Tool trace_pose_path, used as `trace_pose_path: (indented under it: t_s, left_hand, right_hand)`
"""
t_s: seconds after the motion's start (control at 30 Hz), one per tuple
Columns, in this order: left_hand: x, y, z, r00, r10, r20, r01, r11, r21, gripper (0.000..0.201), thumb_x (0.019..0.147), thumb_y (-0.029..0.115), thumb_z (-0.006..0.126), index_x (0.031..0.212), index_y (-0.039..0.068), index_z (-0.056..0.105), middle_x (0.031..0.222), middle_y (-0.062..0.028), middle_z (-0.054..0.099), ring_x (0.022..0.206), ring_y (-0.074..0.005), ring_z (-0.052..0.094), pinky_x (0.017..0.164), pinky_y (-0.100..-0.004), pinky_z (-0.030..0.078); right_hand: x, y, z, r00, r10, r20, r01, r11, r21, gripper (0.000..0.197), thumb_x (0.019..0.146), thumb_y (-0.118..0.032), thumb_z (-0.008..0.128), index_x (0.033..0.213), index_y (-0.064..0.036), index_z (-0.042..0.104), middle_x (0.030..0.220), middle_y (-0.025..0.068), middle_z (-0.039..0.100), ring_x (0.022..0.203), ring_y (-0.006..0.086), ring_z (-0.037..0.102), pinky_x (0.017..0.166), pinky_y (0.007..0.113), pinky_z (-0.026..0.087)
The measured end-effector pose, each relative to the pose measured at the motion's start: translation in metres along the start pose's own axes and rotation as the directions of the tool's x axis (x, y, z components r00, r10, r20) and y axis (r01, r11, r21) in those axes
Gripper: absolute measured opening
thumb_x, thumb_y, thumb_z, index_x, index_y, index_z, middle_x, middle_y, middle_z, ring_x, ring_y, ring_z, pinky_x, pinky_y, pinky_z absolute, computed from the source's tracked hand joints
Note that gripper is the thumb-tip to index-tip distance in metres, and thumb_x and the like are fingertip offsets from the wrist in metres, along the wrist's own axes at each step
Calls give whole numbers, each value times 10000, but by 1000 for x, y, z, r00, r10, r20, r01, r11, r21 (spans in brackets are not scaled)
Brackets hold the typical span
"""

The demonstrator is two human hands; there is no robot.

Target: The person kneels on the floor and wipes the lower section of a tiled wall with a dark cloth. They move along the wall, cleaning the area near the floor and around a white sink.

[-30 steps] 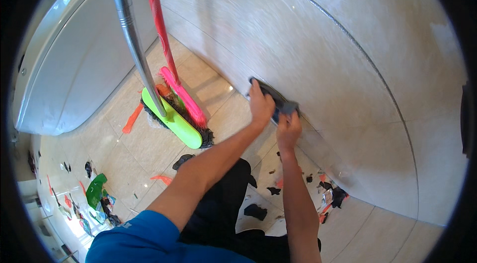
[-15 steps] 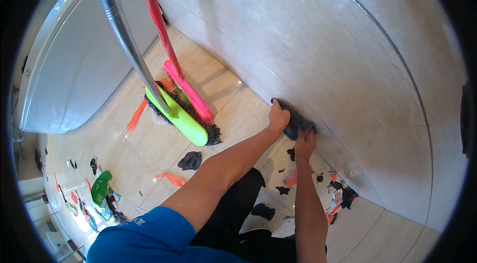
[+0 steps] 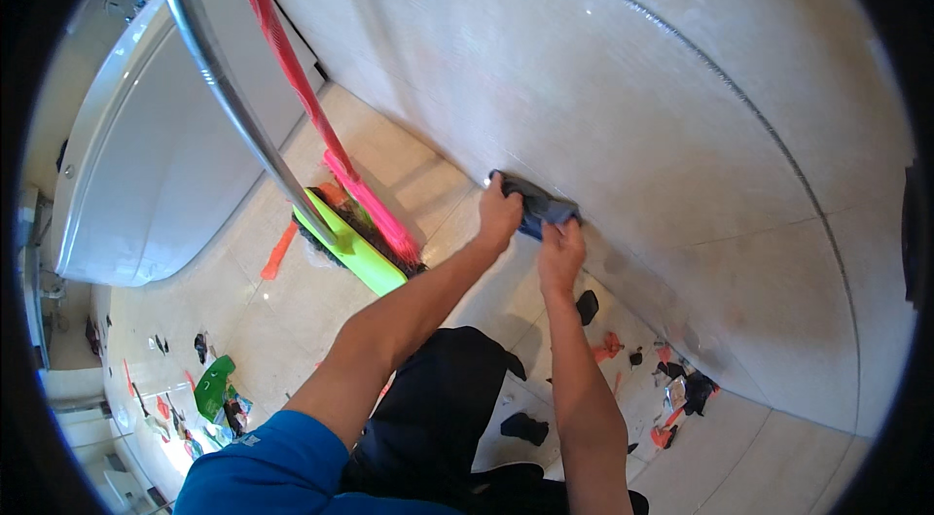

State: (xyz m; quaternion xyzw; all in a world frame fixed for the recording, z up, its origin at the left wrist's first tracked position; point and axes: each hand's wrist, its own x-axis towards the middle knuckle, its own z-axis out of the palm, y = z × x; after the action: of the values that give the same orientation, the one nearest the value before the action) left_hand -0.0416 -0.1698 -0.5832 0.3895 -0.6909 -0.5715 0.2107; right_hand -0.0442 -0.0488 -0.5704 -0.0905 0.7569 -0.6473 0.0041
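Observation:
A dark grey, bluish piece of plastic bag (image 3: 533, 206), by its look, is held between my two hands, close to the foot of the tiled wall. My left hand (image 3: 500, 215) is closed on its left end, thumb up. At the right end my right hand (image 3: 561, 257) pinches it between thumb and fingers. The piece is spread out and folded between the hands. Below them a black scrap (image 3: 587, 307) lies on the floor, with another black scrap (image 3: 525, 428) near my knee.
A green mop (image 3: 365, 260) with a metal pole and a pink broom (image 3: 384, 213) stand at the left, over an orange strip (image 3: 279, 252). A white bathtub (image 3: 165, 165) is beyond. Litter with a green wrapper (image 3: 214, 387) lies far left; more scraps (image 3: 696, 393) gather by the wall.
Both hands have moved left and up in the view with the dark piece, which now looks more spread out. The view itself has shifted slightly.

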Motion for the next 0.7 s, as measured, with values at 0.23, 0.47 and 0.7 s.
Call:
trace_pose_path:
  t_s: [0.23, 0.47, 0.7]
  left_hand:
    - [-67, 84, 15, 985, 159, -67, -152, 983, 104, 406, 758, 79, 569, 1131, -76, 527, 898, -290, 616, 868, -417, 614, 756, -440, 479]
    - [-99, 146, 23, 998, 59, -17, -53, 969, 240, 272, 753, 42, 544, 995, -65, 478, 897, -299, 607, 896, -480, 580, 788, -523, 457]
    - [-123, 225, 3, 995, 94, -28, -86, 976, 199, 270, 738, 43, 558, 975, -65, 486, 870, -291, 610, 876, -481, 583, 783, -525, 455]
  right_hand:
    - [-14, -50, -66, 991, -2, -131, 19, 991, 132, 198, 876, -105, 596, 1039, 2, 629, 975, 98, 675, 906, 195, 612, 814, 335, 473]
    - [-12, -120, -97, 993, 20, -119, 3, 982, 189, 176, 885, -86, 589, 1024, 18, 618, 976, 95, 669, 876, 154, 606, 780, 303, 477]
    - [-6, -205, -122, 997, 63, -42, -57, 990, 131, 180, 913, -41, 562, 1076, 29, 587, 1044, 80, 655, 948, 130, 586, 884, 282, 444]
